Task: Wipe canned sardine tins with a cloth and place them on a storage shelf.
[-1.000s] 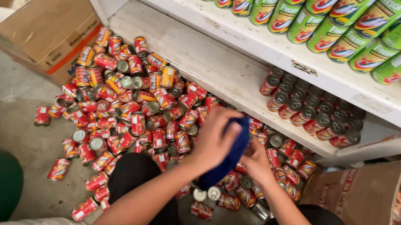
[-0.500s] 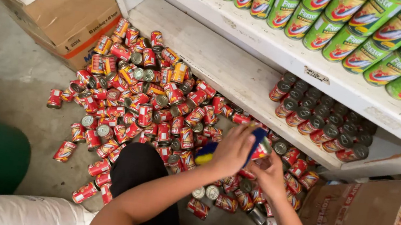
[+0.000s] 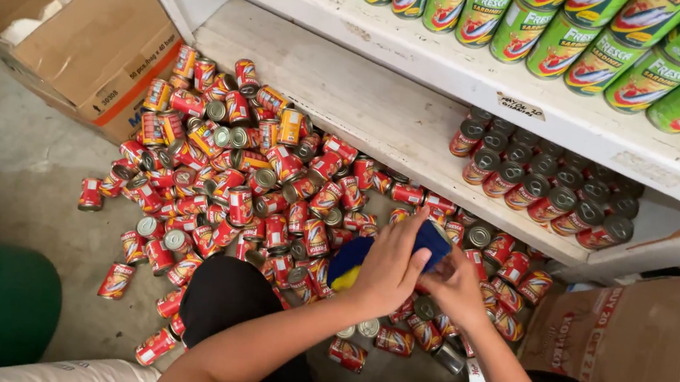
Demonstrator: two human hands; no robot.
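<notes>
Gripping a blue-and-yellow cloth [image 3: 360, 257] in my left hand [image 3: 389, 267], I press it over a small can that my right hand [image 3: 457, 288] closes around, though the can itself is hidden. Loose red cans [image 3: 222, 178] crowd the floor from nine to twelve o'clock. Any careless elbow swing could send them rolling under the white shelf [image 3: 343, 89].

I see green cans [image 3: 546, 27] lining the upper shelf [image 3: 424, 55], an open cardboard box [image 3: 69, 24] at left, and another carton [image 3: 629, 352] at right.
</notes>
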